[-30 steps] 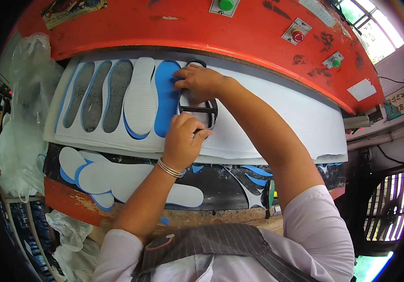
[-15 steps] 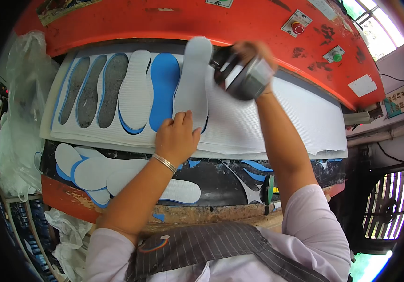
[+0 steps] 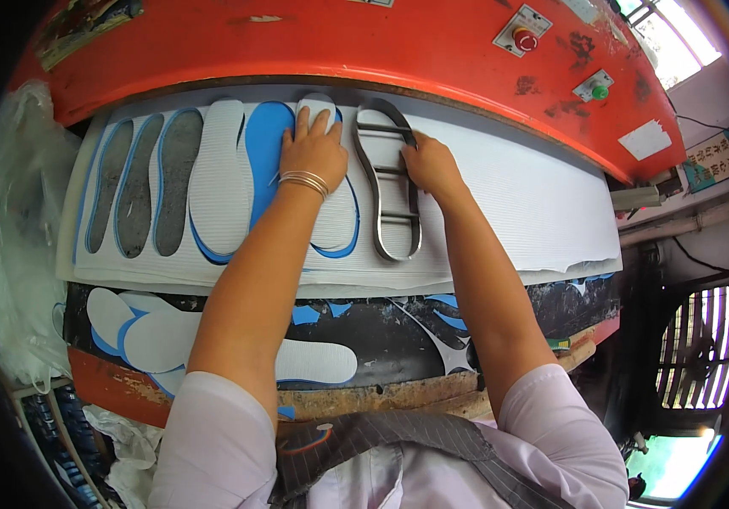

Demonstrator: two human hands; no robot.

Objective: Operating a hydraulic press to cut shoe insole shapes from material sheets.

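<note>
A stack of white ribbed foam sheets (image 3: 517,191) lies across the bench. My right hand (image 3: 434,170) grips the right edge of a sole-shaped metal cutting die (image 3: 397,216) with crossbars, which sits flat on the top sheet. Just left of the die, my left hand (image 3: 315,157) rests with fingers stretched out on a white cut insole (image 3: 335,216) with a blue underside. Beside that insole are a blue sole shape (image 3: 264,161) and another white insole (image 3: 222,182). Farther left, several sole-shaped openings (image 3: 179,182) show grey beneath.
Loose white-and-blue insoles (image 3: 318,362) lie along the dark front ledge (image 3: 390,365), with blue scraps (image 3: 305,314). An orange machine beam (image 3: 297,51) with a red button (image 3: 525,39) and a green button (image 3: 600,92) spans the back. A clear plastic bag (image 3: 29,237) hangs at left.
The die, held raised in my right hand before, now lies flat on the sheet. My left hand has moved from the insole's near end to its far end. The view has shifted slightly.
</note>
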